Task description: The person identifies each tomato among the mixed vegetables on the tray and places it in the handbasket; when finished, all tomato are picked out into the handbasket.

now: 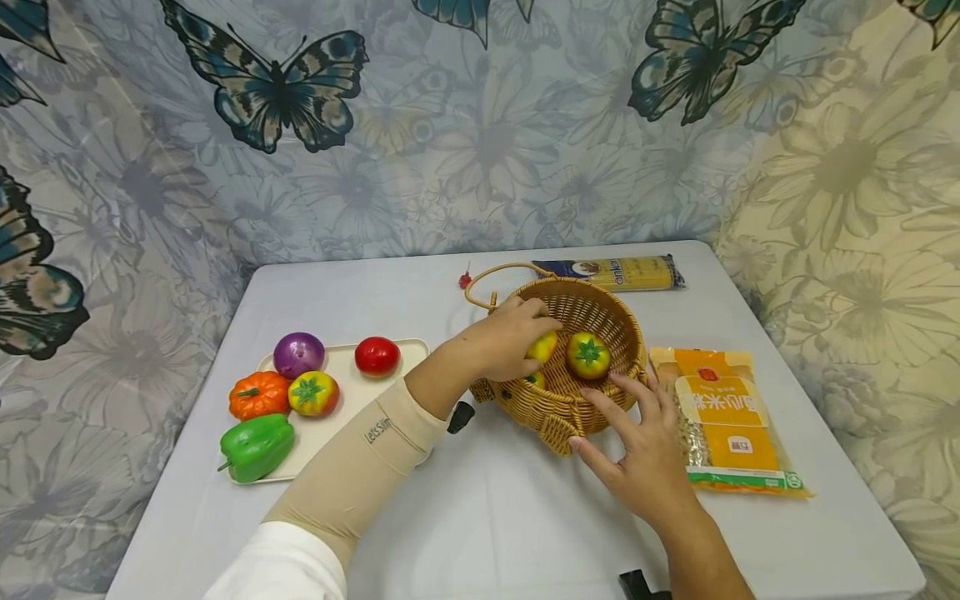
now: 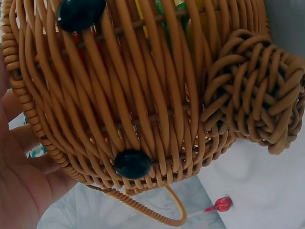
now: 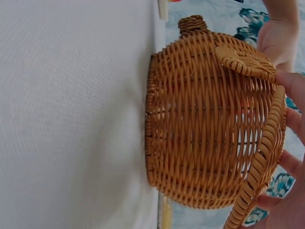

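My left fingers [image 1: 534, 325], partly hidden, seemingly gripped a yellow fruit [image 1: 543, 347] inside the wicker basket [image 1: 577, 304]; my right fingers [image 1: 609, 410] rested spread against its near side, where an uneven push could have tipped it.

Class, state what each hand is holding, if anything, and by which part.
The left hand holds a yellow fruit by its sides inside the basket. The right hand touches the basket's rim; whether it grips cannot be told.
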`<action>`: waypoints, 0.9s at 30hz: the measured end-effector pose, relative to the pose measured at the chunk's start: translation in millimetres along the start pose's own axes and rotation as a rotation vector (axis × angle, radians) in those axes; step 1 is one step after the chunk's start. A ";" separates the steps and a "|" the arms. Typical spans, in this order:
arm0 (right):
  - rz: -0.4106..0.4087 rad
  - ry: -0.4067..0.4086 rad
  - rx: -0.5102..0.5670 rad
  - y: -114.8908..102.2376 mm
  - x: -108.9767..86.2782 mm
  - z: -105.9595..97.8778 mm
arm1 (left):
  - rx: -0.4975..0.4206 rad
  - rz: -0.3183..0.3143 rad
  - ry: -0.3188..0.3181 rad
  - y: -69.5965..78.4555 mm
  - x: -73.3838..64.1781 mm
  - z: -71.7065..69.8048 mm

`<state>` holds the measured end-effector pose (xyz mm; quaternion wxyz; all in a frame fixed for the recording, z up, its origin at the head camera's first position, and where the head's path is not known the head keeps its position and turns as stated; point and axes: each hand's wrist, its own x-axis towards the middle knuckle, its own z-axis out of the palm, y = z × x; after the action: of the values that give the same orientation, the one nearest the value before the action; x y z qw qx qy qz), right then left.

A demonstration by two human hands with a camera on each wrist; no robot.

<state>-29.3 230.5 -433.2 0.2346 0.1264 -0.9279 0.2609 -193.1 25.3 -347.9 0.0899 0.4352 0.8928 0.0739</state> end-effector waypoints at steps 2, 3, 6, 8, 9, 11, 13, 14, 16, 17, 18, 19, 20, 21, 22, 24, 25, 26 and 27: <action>0.002 -0.002 0.002 -0.7 0.2 0.1 | 0.000 -0.002 -0.003 -0.1 -0.4 0.9; 0.005 -0.004 0.003 -1.1 0.3 0.2 | 0.001 -0.003 -0.004 -0.1 -0.7 1.2; 0.013 -0.010 0.003 -2.3 0.6 0.2 | -0.004 -0.004 -0.004 -0.4 -2.5 1.5; 0.016 -0.012 0.002 -2.7 0.6 0.4 | -0.002 -0.002 0.002 -0.7 -3.9 1.1; 0.016 -0.012 0.001 -2.8 0.8 0.5 | -0.003 -0.002 0.006 -0.8 -4.9 0.3; 0.012 -0.009 0.001 -2.9 0.9 0.8 | -0.011 -0.004 0.013 -0.8 -7.6 -1.9; 0.003 -0.004 0.003 -2.6 0.9 1.3 | -0.019 -0.007 0.020 -1.2 -10.8 -4.9; -0.002 -0.001 0.005 -2.5 0.8 1.5 | -0.023 -0.008 0.026 -1.3 -12.9 -6.9; -0.009 0.005 0.006 -2.3 0.8 1.7 | -0.032 -0.014 0.041 -2.0 -17.6 -11.0; -0.011 0.007 0.008 -2.3 0.7 1.7 | -0.031 -0.015 0.050 -2.5 -20.2 -13.1; -0.012 0.009 0.009 -2.3 0.7 1.7 | -0.028 -0.018 0.059 -3.1 -22.8 -15.3; -0.012 0.009 0.009 -2.4 0.7 1.6 | -0.026 -0.021 0.069 -4.0 -25.5 -17.5; -0.011 0.009 0.008 -2.4 0.8 1.4 | -0.026 -0.026 0.078 -5.1 -28.3 -19.4; -0.008 0.008 0.007 -2.6 1.0 1.2 | -0.026 -0.032 0.084 -6.5 -30.9 -21.1; -0.005 0.007 0.006 -2.8 1.0 0.9 | -0.019 -0.038 0.088 -8.2 -33.7 -22.7; 0.001 0.004 0.006 -3.2 1.0 0.4 | -0.014 -0.056 0.091 -12.1 -39.2 -25.4; 0.005 0.001 0.006 -3.5 1.0 0.2 | -0.015 -0.068 0.093 -14.5 -41.9 -26.3; 0.009 -0.001 0.007 -3.7 1.0 -0.1 | -0.015 -0.082 0.090 -17.0 -44.9 -27.0; 0.011 -0.003 0.008 -3.9 0.9 -0.4 | -0.017 -0.099 0.087 -19.5 -48.0 -27.7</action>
<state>-28.5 227.3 -430.7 0.2313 0.1224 -0.9279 0.2657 -185.1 -26.0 -320.4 0.0584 0.3860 0.9157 0.0959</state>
